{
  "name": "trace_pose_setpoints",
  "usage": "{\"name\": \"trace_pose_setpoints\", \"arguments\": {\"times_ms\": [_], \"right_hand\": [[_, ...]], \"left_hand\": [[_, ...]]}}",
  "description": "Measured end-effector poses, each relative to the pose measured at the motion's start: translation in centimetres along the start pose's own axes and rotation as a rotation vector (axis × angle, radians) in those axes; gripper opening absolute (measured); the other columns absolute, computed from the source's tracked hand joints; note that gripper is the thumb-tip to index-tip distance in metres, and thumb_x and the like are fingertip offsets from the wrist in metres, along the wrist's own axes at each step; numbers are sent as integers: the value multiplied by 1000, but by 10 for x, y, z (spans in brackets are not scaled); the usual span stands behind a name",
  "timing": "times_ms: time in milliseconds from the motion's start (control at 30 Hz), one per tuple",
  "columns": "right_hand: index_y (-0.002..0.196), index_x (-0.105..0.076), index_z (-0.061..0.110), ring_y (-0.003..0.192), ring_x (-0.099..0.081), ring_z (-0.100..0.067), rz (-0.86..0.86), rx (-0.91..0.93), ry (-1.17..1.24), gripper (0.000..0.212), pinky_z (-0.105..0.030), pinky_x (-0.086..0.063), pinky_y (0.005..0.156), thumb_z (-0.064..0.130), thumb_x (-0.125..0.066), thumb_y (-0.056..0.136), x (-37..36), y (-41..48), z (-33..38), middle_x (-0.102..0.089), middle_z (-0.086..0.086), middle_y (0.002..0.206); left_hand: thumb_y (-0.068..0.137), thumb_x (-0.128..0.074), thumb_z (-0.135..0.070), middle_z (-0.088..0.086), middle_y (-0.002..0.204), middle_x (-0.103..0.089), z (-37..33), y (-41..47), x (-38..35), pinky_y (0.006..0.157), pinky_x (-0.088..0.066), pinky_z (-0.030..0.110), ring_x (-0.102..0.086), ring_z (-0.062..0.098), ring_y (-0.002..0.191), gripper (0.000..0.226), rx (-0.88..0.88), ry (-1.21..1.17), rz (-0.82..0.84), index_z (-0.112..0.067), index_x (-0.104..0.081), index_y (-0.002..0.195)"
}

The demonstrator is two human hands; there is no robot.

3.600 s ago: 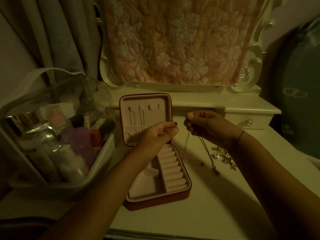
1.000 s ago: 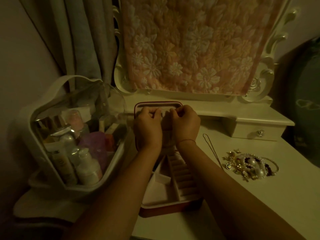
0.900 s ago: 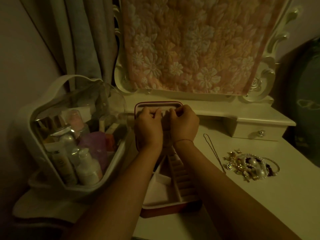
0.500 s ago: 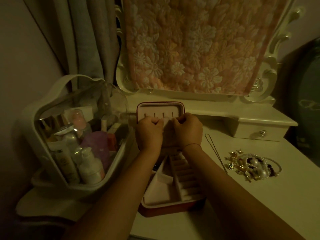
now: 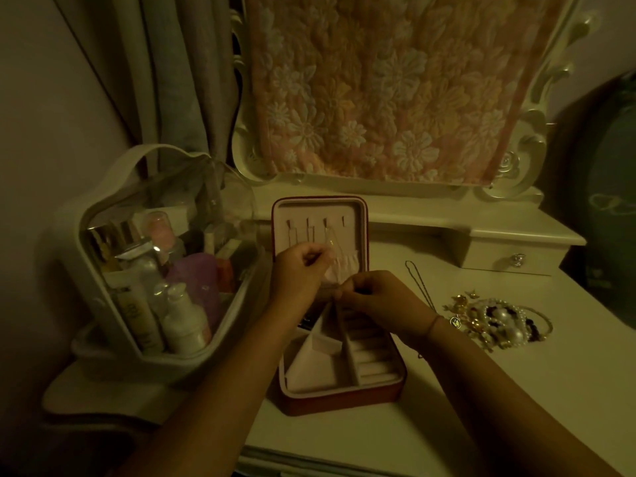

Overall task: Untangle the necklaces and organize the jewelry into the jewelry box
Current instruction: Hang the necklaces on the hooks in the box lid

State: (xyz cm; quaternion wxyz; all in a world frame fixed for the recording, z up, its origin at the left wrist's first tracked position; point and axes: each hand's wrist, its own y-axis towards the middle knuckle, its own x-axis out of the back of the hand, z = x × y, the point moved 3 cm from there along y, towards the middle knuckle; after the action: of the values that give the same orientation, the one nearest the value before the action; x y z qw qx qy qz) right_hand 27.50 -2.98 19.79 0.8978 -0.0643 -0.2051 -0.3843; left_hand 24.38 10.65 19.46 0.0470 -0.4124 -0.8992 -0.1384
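One head-worn camera looks forward and down, close over the dressing table (image 5: 516, 390).

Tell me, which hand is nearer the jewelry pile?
Right. The right hand sits just left of the jewelry pile; the left hand is farther, at the box lid.

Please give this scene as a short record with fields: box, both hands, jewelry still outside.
box: jewelry box open, lid upright
lid: thin chain hangs from third hook from the left
left hand: pinches that chain at the lid pocket
right hand: fingers curled at the pocket, contents hidden
outside: loose necklace and jewelry pile on the table, right of the box
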Motion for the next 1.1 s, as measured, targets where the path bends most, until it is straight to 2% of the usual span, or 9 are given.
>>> {"name": "trace_pose_setpoints", "arguments": {"times_ms": [100,167,267,400,500,567,867,1000,1100], "right_hand": [[73,-66,16,59,-59,4,-70,31,42,19,-9,-43,57,14,-59,90,8,-6,-4,-65,10,66],[69,-63,19,56,-56,5,-127,55,53,22,-10,-42,57,14,-58,90,14,-9,-8,-63,13,58],[67,-62,20,51,-53,5,-203,57,56,24,-12,-42,56,13,-59,90,20,-7,-16,-59,13,53],[74,-64,17,53,-56,5,-222,26,6,15,-14,-45,57,9,-62,87,19,2,-19,-63,7,65],[85,-68,18,66,-64,0,-240,-6,-107,5,-16,-51,63,13,-68,83,15,16,-17,-68,6,75],[93,-71,18,75,-64,-7,-260,-30,-263,13,-18,-51,67,19,-71,80,12,29,-18,-69,3,85],[92,-63,15,80,-60,-22,-459,-140,-764,20,-28,-43,62,33,-60,84,-1,43,-7,-61,-4,87],[91,-65,13,72,-54,-17,-404,-97,-716,14,-26,-41,61,24,-57,87,-2,40,-7,-59,-3,82],[83,-67,14,70,-59,-14,-305,-45,-462,11,-22,-48,63,22,-61,86,2,28,-11,-65,-1,78]], "left_hand": [[93,-57,-27,-3,119,-60,10,2,1,61,-39,10,-58,15,108,20,-45,212,-68,-23,-58,113],[95,-53,-30,-1,123,-59,16,5,0,68,-46,18,-58,15,106,20,-80,335,-77,-24,-56,114],[95,-49,-32,1,116,-60,16,6,-4,78,-53,33,-59,18,100,18,-123,515,-84,-23,-55,110],[97,-43,-32,6,97,-62,14,6,-6,72,-52,37,-58,23,85,20,-133,643,-85,-17,-55,95],[99,-39,-32,10,98,-62,13,7,-5,73,-50,38,-58,26,87,25,-114,640,-78,-14,-56,96],[99,-38,-32,10,99,-62,15,9,-5,72,-48,36,-57,25,87,26,-120,615,-76,-14,-56,98],[100,-35,-36,9,104,-62,19,8,-6,76,-49,37,-57,24,89,31,-117,608,-80,-14,-57,101],[100,-35,-37,8,108,-62,19,8,-6,81,-51,42,-58,24,93,32,-112,604,-80,-15,-57,104],[100,-35,-37,9,110,-62,19,10,-4,82,-50,41,-58,25,95,32,-102,591,-67,-15,-57,103]]}}
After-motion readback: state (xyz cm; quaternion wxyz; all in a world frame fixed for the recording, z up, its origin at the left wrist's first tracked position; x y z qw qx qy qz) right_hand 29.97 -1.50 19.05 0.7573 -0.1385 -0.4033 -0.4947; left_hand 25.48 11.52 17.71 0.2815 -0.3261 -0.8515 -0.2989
